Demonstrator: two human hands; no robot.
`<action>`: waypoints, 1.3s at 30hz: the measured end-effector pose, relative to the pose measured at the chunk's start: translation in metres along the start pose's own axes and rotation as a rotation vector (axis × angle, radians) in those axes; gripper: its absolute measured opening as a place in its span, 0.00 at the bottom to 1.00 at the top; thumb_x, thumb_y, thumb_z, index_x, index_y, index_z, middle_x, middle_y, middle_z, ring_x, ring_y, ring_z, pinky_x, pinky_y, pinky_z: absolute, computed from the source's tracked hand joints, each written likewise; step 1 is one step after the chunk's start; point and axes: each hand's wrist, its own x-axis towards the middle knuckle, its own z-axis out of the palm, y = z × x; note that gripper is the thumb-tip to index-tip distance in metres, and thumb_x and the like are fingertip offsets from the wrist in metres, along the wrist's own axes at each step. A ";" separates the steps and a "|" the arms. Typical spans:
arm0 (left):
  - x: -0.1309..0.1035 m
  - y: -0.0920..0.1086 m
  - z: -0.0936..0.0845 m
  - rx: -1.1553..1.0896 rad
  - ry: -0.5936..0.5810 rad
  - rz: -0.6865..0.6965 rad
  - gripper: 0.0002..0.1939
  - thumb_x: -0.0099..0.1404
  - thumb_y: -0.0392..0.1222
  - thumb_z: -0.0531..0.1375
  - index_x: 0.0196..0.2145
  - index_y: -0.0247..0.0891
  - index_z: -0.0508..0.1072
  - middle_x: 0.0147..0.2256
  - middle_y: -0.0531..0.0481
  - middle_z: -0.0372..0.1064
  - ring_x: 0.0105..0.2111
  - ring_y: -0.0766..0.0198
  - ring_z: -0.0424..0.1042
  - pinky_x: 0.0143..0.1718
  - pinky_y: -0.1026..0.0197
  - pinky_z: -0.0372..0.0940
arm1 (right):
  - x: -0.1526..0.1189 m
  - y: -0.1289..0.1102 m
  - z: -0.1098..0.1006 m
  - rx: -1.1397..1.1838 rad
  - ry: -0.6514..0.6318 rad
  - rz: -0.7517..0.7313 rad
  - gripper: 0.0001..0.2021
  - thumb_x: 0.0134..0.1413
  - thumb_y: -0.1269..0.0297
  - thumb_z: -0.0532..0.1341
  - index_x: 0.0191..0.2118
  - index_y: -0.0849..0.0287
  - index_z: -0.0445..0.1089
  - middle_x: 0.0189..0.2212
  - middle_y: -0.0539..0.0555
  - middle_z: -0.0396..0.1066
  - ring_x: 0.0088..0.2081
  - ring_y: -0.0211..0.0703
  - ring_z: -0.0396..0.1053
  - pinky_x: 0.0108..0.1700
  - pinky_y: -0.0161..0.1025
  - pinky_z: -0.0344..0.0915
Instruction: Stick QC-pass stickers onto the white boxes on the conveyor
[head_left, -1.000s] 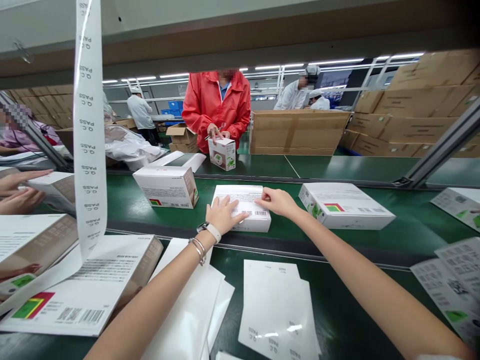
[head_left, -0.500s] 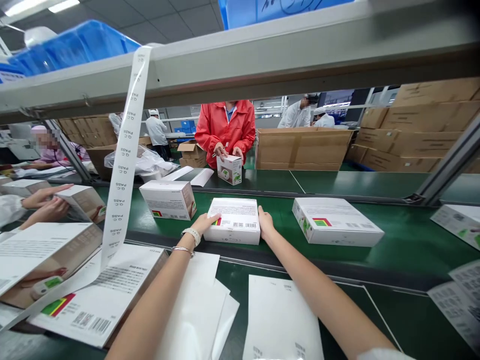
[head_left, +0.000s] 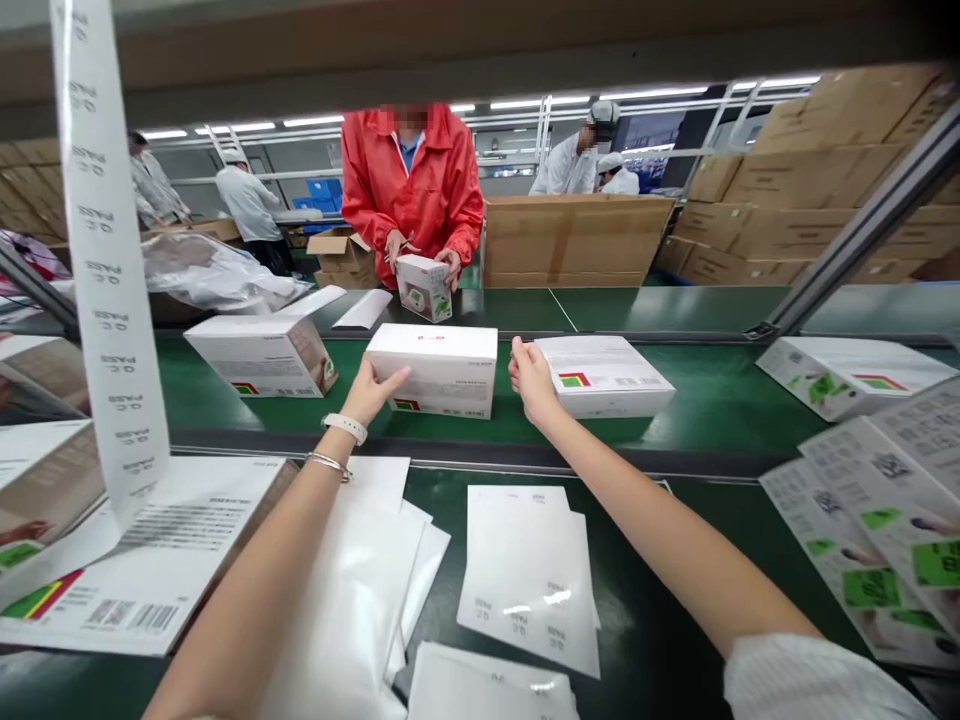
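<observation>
A white printed carton (head_left: 442, 375) stands on its long side on the green conveyor belt in front of me. My left hand (head_left: 369, 392) grips its left end, thumb across the front face and the other fingers mostly hidden. My right hand (head_left: 534, 380) is apart from that carton, just right of it, with its fingers curled in and nothing visible in them. Right behind this hand lies another white carton (head_left: 615, 375), flat on the belt; whether the hand touches it I cannot tell. A further carton (head_left: 251, 355) stands to the left.
A strip of QC PASS labels (head_left: 105, 270) hangs at left over a large carton (head_left: 172, 560). White sheets (head_left: 525, 580) and white bags (head_left: 337, 590) lie nearest me. Printed flat cartons (head_left: 870, 540) lie at right. Across the belt, a person in red (head_left: 412, 190) handles a small box (head_left: 424, 288).
The carton in front of me was lying flat between both hands and is now upright on its side. My right hand has let go of it. The view has shifted.
</observation>
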 end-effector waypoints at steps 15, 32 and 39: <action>-0.147 0.034 0.113 0.900 -0.856 0.583 0.20 0.67 0.46 0.41 0.56 0.47 0.51 0.58 0.51 0.44 0.58 0.53 0.40 0.54 0.44 0.39 | -0.204 -0.004 -0.041 -1.237 -0.694 -0.338 0.08 0.51 0.62 0.54 0.35 0.61 0.64 0.22 0.53 0.71 0.23 0.42 0.66 0.21 0.34 0.48; -0.115 0.041 0.110 0.779 -0.671 0.476 0.21 0.66 0.47 0.44 0.56 0.48 0.50 0.58 0.50 0.43 0.58 0.54 0.41 0.54 0.44 0.38 | -0.091 -0.022 -0.096 -0.467 -0.449 -0.065 0.13 0.42 0.56 0.61 0.21 0.58 0.59 0.15 0.45 0.57 0.18 0.32 0.53 0.20 0.31 0.49; -0.018 0.037 0.119 0.744 -0.397 0.334 0.22 0.64 0.51 0.45 0.55 0.47 0.53 0.58 0.52 0.44 0.58 0.55 0.37 0.55 0.46 0.34 | 0.018 0.005 -0.109 -0.677 -0.427 -0.150 0.15 0.34 0.53 0.63 0.17 0.59 0.61 0.13 0.44 0.57 0.18 0.32 0.52 0.22 0.31 0.49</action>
